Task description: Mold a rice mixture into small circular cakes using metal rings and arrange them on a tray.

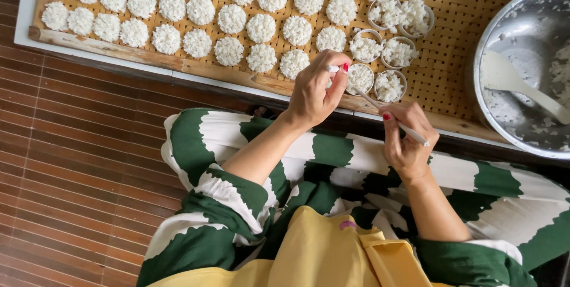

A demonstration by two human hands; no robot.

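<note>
Seven small white cups [389,86] of rice stand clustered on the right part of a woven bamboo tray [457,8], six in a block and the seventh at the near edge under the left hand [314,94]. Around thirty round white rice cakes [231,18] lie in three rough rows across the left and middle of the tray; the top row is cut off by the frame, so the count is not exact. One thin white stick [396,124] is the tool in use. Its long axis runs on a slant, from the near-edge cup [360,77] down and right into the right hand [407,141], so its working tip points up-left at that cup.

Left hand: fingers curled together, thumb and forefinger pinched on the rim of the near-edge cup. Right hand: closed on the stick, thumb pressed along it, just off the tray's near edge. Both hands are near each other but not touching.

One large steel bowl [522,55] sits off the tray's right corner, smeared with rice grains, with one white paddle [516,82] lying in it, handle toward the lower right.

Beneath the tray is a white board [24,23] on a floor mat of dark reddish slats [77,156]. Green-and-white cloth and a yellow apron [320,251] fill the bottom of the view.
</note>
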